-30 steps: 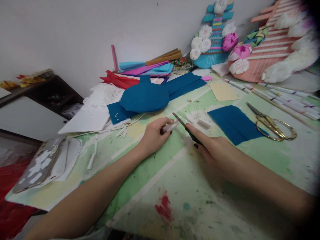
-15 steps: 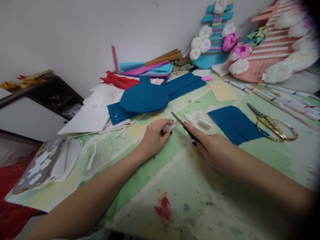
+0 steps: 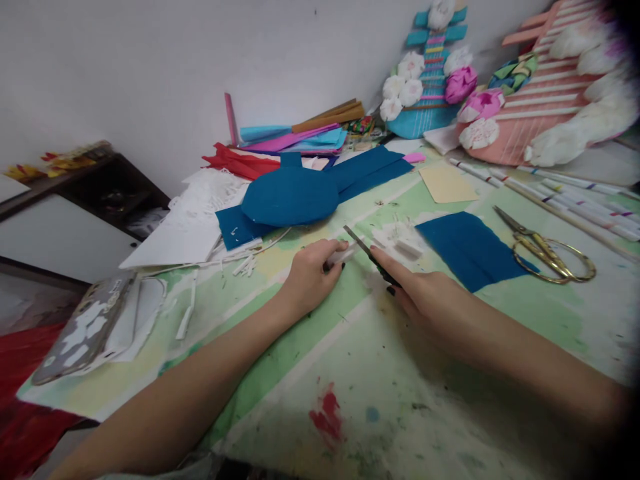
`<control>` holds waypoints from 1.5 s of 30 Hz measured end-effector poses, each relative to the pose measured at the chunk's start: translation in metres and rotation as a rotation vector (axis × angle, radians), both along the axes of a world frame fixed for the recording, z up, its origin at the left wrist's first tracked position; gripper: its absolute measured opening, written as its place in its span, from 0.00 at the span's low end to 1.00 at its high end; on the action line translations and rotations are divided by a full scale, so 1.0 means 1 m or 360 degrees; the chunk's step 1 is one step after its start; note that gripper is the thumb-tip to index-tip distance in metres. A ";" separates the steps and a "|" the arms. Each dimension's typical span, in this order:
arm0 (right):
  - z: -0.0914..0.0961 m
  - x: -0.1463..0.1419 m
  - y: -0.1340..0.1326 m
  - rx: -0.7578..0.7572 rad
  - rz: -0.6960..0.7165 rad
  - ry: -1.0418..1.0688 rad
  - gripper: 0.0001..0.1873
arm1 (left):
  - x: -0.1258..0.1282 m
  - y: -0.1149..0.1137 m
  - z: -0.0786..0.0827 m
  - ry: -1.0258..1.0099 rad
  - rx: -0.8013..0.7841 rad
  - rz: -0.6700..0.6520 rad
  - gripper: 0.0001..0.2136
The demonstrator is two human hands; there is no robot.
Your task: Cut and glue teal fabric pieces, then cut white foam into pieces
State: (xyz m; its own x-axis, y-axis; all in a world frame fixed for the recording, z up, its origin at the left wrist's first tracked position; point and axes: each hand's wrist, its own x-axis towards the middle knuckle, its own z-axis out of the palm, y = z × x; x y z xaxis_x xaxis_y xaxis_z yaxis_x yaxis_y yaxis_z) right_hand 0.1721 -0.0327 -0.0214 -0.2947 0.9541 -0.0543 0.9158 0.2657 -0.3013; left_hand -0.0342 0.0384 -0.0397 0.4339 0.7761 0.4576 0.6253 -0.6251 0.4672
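Note:
My left hand (image 3: 313, 273) rests on the table, its fingers closed on a small white foam strip (image 3: 342, 256). A craft knife (image 3: 369, 252) with a dark handle is gripped in my right hand (image 3: 425, 293); its blade points up and left, close to the end of the strip. Just beyond the blade lie small white foam pieces (image 3: 407, 250) and crumbs. A blue paper-covered guitar shape (image 3: 290, 195) lies behind my left hand. To the right of the knife is a flat sheet of blue crepe paper (image 3: 470, 247).
Gold-handled scissors (image 3: 545, 250) lie partly on the blue sheet. White rolled paper sticks (image 3: 580, 200) are at the right. A decorated blue lute (image 3: 425, 87) and a pink one (image 3: 545, 100) lean at the back. A phone (image 3: 83, 333) lies at the left edge.
The view has shifted very slightly. Both hands, the knife and the foam strip keep almost the same places.

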 end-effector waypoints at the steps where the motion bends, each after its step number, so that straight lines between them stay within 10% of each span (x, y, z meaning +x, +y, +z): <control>1: 0.001 0.000 0.000 -0.0020 -0.0006 0.0001 0.44 | 0.000 0.000 0.000 0.0012 0.0008 0.0002 0.13; 45: 0.012 -0.003 0.009 -0.0184 -0.0071 0.0037 0.40 | -0.001 0.004 -0.001 -0.0038 -0.0039 -0.0064 0.11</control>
